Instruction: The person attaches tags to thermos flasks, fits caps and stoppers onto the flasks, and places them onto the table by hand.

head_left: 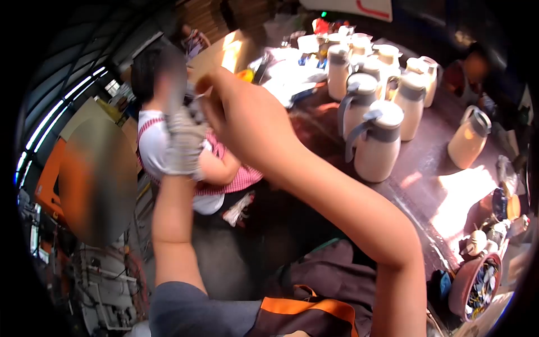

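My left hand [186,140], in a pale knitted work glove, is raised at the left centre. Its fingers are smeared and partly hidden, so their grip is unclear. Beside it, my bare right hand [244,112] bends in towards the gloved fingers, its own fingers curled together in a pinch. Whatever sits between those fingertips is too blurred to name. On the table to the right stand several cream thermos jugs [377,149] with grey collars and handles, apart from both hands.
A co-worker in a red checked apron [238,182] sits just beyond my hands. One jug [469,140] stands apart on the dark table [418,174]. A pink tub [463,281] of small parts is at lower right. Other people are farther back.
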A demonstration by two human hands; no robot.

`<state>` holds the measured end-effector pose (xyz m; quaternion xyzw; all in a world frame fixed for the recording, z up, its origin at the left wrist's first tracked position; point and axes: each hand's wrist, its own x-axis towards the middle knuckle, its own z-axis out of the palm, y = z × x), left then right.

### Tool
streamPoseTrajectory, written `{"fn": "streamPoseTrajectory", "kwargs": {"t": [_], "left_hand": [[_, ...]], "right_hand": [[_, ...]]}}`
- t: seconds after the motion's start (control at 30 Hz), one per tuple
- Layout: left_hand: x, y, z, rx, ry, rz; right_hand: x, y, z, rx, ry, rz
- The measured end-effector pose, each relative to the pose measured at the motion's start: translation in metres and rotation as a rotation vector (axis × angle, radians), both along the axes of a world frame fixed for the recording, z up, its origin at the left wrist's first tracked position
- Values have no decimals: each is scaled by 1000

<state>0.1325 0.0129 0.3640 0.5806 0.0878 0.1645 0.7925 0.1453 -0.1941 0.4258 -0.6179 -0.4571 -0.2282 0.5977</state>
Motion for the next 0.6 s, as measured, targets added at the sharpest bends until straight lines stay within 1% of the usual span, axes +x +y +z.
{"fn": "streamPoseTrajectory", "kwargs": {"t": [0.03, 0.07, 0.1, 0.13, 0.17, 0.2, 0.27, 0.3, 0.33, 0.37, 0.4, 0.43, 0.47, 0.5, 0.53, 0.6], "left_hand": [[8, -7, -70, -5, 192, 30], [8, -19, -147, -39, 405, 31], [1, -33, -225, -84, 575, -11], [-11, -46, -290, -125, 609, -112], [-13, -50, -364, -169, 399, -317], [-36, -107, -274, -243, 989, -112], [-38, -130, -245, -218, 856, -412], [-37, -142, -228, -145, 814, -473], [-32, -156, -216, -69, 761, -538], [-31, -166, -221, -48, 703, -643], [-35, -182, -211, 7, 767, -734], [-44, -197, -225, 89, 801, -769], [-58, -210, -234, 101, 840, -851], [-74, -219, -249, 169, 831, -938], [-89, -227, -265, 209, 834, -1034], [-117, -235, -290, 222, 876, -1136]], "right_hand": [[27, 27, -34, -207, 133, -141], [42, 53, -82, -420, 266, -282], [59, 55, -152, -728, 504, -107], [49, 44, -219, -592, 559, -170], [37, 16, -283, -550, 625, -164], [20, -22, -331, -638, 759, -100], [-18, -102, -372, -562, 908, -61], [-39, -133, -380, -425, 1028, -38], [-55, -163, -376, -400, 1171, -9], [-75, -185, -365, -341, 1240, -25], [-91, -202, -354, -280, 1305, -36], [-105, -216, -344, -237, 1363, -80], [-119, -227, -340, -194, 1428, -120], [-131, -233, -347, -117, 1445, -136], [-143, -237, -348, -119, 1451, -140], [-165, -243, -347, -10, 1600, -84]]}}
